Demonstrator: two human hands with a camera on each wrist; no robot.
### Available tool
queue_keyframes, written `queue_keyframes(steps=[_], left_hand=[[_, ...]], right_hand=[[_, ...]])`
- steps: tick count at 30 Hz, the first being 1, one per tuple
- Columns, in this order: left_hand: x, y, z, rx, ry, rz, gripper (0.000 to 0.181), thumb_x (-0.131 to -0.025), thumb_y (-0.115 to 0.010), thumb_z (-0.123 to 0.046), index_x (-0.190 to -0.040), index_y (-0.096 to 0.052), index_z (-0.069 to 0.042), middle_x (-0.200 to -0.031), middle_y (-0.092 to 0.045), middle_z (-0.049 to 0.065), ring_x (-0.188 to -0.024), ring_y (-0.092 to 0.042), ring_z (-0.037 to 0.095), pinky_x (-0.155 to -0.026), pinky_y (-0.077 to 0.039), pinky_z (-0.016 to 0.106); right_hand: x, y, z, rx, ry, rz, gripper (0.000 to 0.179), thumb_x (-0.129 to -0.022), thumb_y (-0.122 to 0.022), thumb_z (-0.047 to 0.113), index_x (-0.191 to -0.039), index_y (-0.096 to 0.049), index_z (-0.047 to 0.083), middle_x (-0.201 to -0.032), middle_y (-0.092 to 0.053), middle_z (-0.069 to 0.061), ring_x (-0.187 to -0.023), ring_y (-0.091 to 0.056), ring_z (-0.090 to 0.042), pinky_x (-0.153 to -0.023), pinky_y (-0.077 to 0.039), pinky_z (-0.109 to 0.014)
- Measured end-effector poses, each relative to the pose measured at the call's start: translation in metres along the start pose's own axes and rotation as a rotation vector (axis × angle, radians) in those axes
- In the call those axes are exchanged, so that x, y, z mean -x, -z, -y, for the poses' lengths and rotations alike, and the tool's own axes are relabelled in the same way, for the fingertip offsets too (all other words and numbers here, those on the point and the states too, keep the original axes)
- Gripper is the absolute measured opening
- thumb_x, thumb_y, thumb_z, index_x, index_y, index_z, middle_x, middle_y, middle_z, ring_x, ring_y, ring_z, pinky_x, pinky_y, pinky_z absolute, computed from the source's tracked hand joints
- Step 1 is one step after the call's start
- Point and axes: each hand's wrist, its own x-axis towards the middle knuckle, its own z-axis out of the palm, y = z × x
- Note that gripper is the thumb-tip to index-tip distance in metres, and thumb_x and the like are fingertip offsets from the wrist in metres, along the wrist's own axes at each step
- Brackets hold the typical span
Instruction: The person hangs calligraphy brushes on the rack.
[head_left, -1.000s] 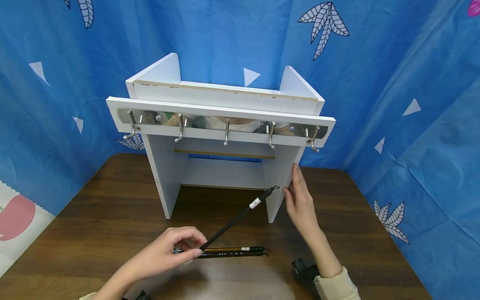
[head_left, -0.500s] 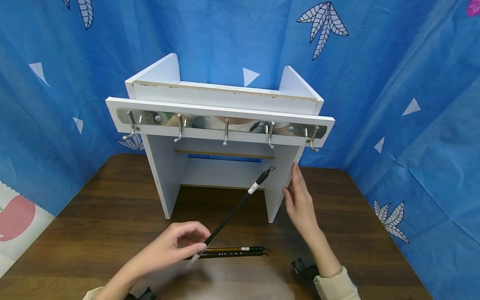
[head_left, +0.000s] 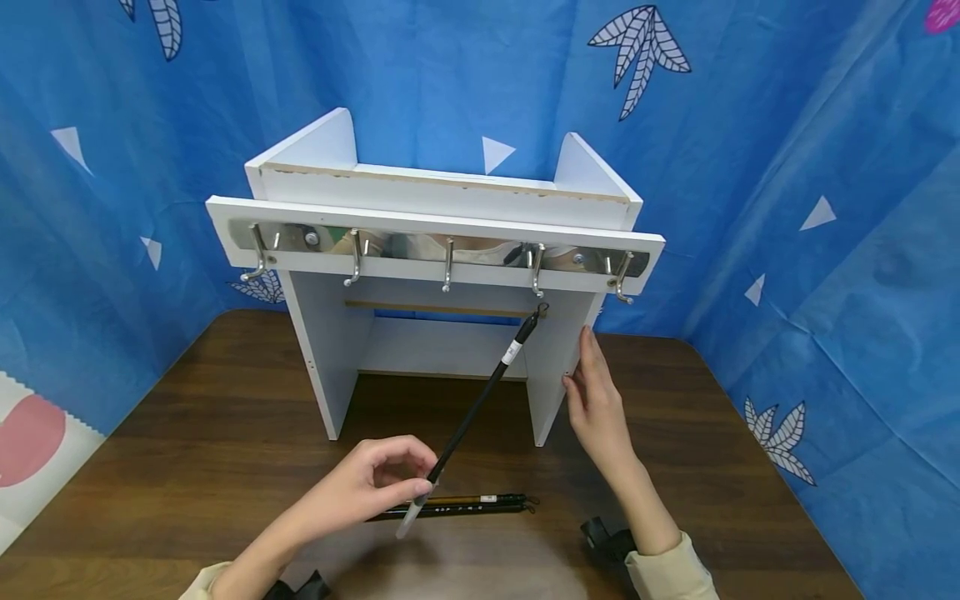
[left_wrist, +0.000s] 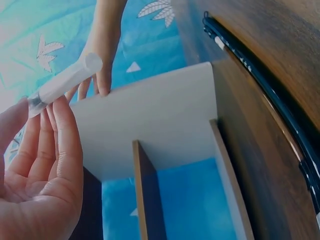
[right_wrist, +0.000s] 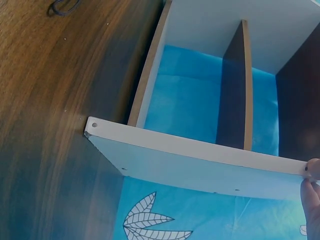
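Note:
My left hand [head_left: 367, 483] pinches a black calligraphy brush [head_left: 480, 400] between thumb and fingers near its lower end. A clear cap [left_wrist: 67, 82] covers the brush tip, which points down towards me. The brush slants up to the right; its hanging loop [head_left: 543, 308] is close below a metal hook [head_left: 537, 271] in the head view. That hook is on the front bar of a white shelf rack [head_left: 450, 183]. My right hand [head_left: 600, 408] rests with extended fingers against the rack's right side panel [right_wrist: 210, 155].
More calligraphy brushes [head_left: 480, 507] lie side by side on the brown wooden table [head_left: 720, 467], in front of the rack. Several hooks line the bar's metal strip [head_left: 408, 244]. A blue curtain [head_left: 787, 125] hangs behind and beside the table.
My left hand has moved slightly right and up, and the brush has tilted steeper, bringing its loop up towards the hook. My right hand has stayed on the side panel.

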Motion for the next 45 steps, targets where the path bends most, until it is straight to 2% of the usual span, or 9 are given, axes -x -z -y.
queue_keyframes(steps=[11,21,45], left_hand=[[-0.0042,-0.0047,0.0002,0.048,0.022,-0.007,0.017,-0.09,-0.06,0.001,-0.106,-0.061,-0.005,-0.097,-0.062,0.007,-0.087,-0.062,0.02,-0.061,-0.055,0.035],[-0.0049,-0.0068,0.0008,0.094,0.024,0.005,0.017,-0.09,-0.059,0.003,-0.106,-0.06,-0.002,-0.096,-0.062,0.009,-0.087,-0.062,0.02,-0.063,-0.055,0.036],[-0.0056,-0.0081,0.0012,0.126,0.029,0.0,0.018,-0.091,-0.057,0.004,-0.108,-0.06,-0.002,-0.097,-0.061,0.01,-0.086,-0.062,0.02,-0.064,-0.055,0.039]], right_hand=[[0.0001,-0.0001,-0.0003,0.013,-0.008,0.008,0.093,-0.075,-0.063,-0.024,-0.149,-0.016,0.005,-0.149,-0.024,-0.019,-0.124,-0.041,-0.037,-0.085,-0.046,-0.043],[0.0,0.0005,-0.0005,0.009,-0.003,0.008,0.093,-0.074,-0.063,-0.024,-0.149,-0.016,0.005,-0.149,-0.023,-0.019,-0.125,-0.039,-0.037,-0.085,-0.045,-0.043],[-0.0006,0.0006,0.0002,0.018,-0.01,0.011,0.093,-0.074,-0.063,-0.024,-0.149,-0.017,0.004,-0.148,-0.024,-0.019,-0.124,-0.04,-0.037,-0.085,-0.045,-0.043]])
